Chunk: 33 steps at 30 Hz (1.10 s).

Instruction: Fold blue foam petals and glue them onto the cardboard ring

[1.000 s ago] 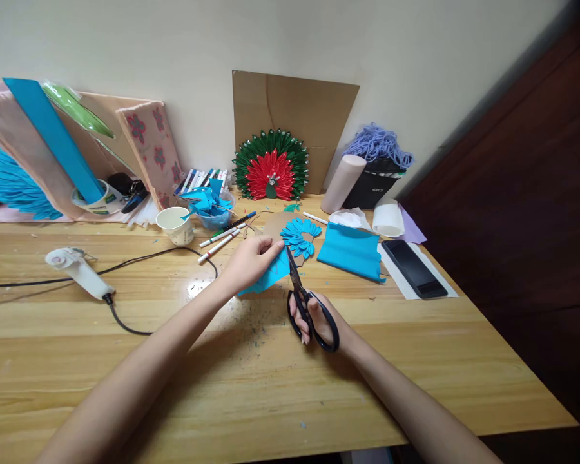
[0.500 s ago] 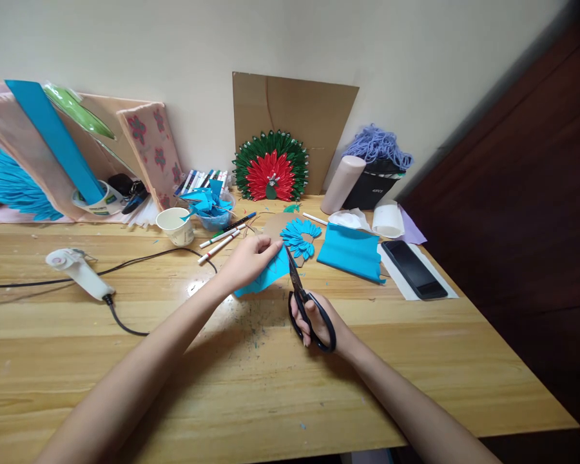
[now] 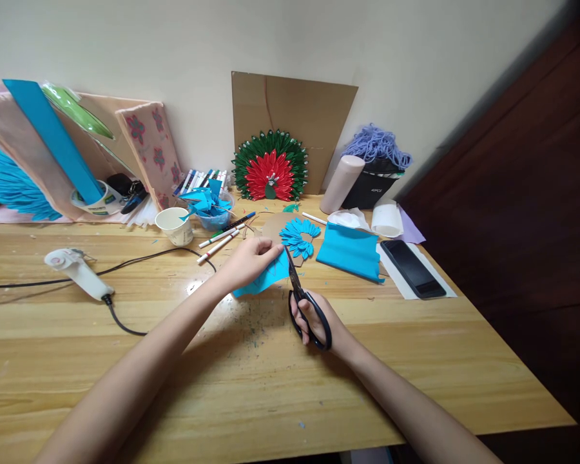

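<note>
**Scissors at the edge of a blue paper piece**

Person at a wooden table (image 3: 415, 361), both forearms reaching in from the near edge. Left hand (image 3: 249, 260) pinches a small piece of blue paper (image 3: 267, 278) between thumb and fingers, holding it just above the tabletop near the middle of the table. Right hand (image 3: 316, 318) has its fingers closed through the black loops of the scissors (image 3: 301, 298); blades point away from the person, their tips against the right edge of the blue paper. Whether the blades are parted at the paper, cannot tell.

Just beyond the paper: a half-built blue petal fan on brown card (image 3: 298, 234), and right of it a folded blue sheet (image 3: 352, 252). Farther right, a dark phone (image 3: 412, 268) lies on white paper. Left side: a white glue gun (image 3: 75, 270) with its black cord, a paper cup (image 3: 174, 224), loose marker pens (image 3: 219, 240). A red-and-green fan ornament (image 3: 270, 166) leans on cardboard at the wall.
</note>
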Available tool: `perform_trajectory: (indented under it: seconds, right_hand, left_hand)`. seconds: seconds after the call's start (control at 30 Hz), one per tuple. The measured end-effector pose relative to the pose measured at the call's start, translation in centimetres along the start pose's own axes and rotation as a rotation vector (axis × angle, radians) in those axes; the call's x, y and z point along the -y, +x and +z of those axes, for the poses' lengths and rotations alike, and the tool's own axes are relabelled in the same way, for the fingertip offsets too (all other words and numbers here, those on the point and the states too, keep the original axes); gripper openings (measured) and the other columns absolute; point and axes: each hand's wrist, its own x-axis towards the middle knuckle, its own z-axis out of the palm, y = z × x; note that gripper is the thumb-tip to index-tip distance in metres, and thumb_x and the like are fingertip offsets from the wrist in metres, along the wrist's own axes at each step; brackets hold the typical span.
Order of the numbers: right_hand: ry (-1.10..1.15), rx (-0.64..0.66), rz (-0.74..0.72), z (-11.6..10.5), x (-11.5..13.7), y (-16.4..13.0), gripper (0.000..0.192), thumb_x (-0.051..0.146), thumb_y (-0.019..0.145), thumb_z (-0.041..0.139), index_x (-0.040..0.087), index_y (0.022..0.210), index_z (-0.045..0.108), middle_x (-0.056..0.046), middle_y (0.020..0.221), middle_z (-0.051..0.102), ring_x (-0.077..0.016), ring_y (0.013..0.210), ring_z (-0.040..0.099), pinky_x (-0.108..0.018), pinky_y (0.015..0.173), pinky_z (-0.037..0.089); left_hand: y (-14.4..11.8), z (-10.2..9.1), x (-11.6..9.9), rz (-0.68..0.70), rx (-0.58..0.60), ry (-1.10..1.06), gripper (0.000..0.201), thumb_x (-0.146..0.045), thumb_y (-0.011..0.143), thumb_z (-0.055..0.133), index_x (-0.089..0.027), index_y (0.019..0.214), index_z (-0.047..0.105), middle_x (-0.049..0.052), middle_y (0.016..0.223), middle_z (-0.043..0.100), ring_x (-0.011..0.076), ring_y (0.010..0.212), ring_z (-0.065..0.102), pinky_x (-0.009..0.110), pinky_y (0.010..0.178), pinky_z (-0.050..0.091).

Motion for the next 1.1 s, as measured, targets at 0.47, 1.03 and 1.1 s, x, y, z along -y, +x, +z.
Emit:
perform_trajectory:
  seconds: [0.47,1.03,1.1]
  right_hand:
    - [0.131,-0.162,-0.158,-0.4,-0.4,0.8,0.036,0.05,0.072,0.062,0.018,0.079,0.049,0.007,0.045,0.046,-0.0091,0.038,0.047,-0.022,0.041,0.043]
    - [-0.161,-0.405,-0.211,-3.7,3.1,0.4,0.031,0.045,0.072,0.065,0.017,0.077,0.052,0.004,0.055,0.051,-0.0077,0.04,0.045,-0.02,0.038,0.039]
    - [-0.088,-0.487,-0.24,-3.9,3.0,0.7,0.034,0.048,0.071,0.065,0.018,0.075,0.05,0.006,0.05,0.046,-0.0069,0.038,0.042,-0.02,0.038,0.04]
  left_hand:
    - [-0.5,3.3,-0.7,-0.1,-0.126,-0.497,0.018,-0.029,0.075,0.057,-0.013,0.084,0.054,0.001,0.076,0.057,0.0121,0.071,0.054,0.024,0.066,0.042]
    - [-1.4,0.4,-1.9,-0.052,0.119,-0.079,0.024,-0.034,0.076,0.056,-0.014,0.063,0.062,0.002,0.062,0.061,0.0138,0.059,0.052,0.024,0.054,0.038]
    - [-1.1,0.5,-1.6,-0.127,0.059,-0.189,0.02,-0.031,0.073,0.059,-0.013,0.066,0.063,0.002,0.063,0.062,0.0133,0.059,0.054,0.024,0.055,0.039]
